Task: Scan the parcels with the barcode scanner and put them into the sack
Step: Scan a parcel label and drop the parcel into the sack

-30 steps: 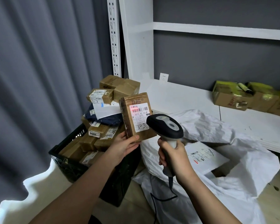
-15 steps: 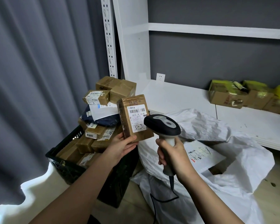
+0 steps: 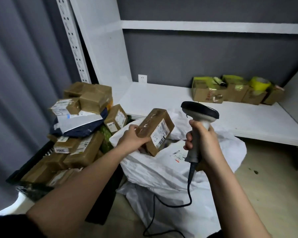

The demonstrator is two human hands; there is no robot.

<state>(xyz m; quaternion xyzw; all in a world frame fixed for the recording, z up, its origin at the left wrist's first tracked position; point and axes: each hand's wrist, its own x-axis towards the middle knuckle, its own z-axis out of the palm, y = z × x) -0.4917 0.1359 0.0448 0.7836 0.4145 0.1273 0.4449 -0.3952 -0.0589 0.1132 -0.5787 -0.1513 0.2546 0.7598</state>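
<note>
The brown parcel [image 3: 154, 130] is a small cardboard box wrapped in tape, with a white label and barcode on the side that faces the camera. It is tilted and is held just above the open mouth of the white sack [image 3: 170, 170], not yet inside it. The left hand [image 3: 132, 140] grasps it at the near left end, with the fingers curled over the top edge and the thumb side below. I judge that the box is light, because one hand carries it easily by one end, and stiff enough to keep its shape. The tape looks smooth, so it may be a little slippery; taking it across the short sides, as now, seems a safe hold.

The right hand [image 3: 202, 140] is clenched around the handle of the barcode scanner [image 3: 199, 115], whose head points away from the parcel, over the sack. Its cable [image 3: 187, 194] hangs down in front of the sack.

To the left, a black crate [image 3: 107, 194] holds a heap of other parcels [image 3: 79, 146]. On the white shelf [image 3: 162, 98] behind stand some boxes with yellow tape [image 3: 230, 90].

The inside of the sack is mostly hidden; only a white labelled packet [image 3: 176, 154] shows in it. The text on the labels is too blurred to read.
</note>
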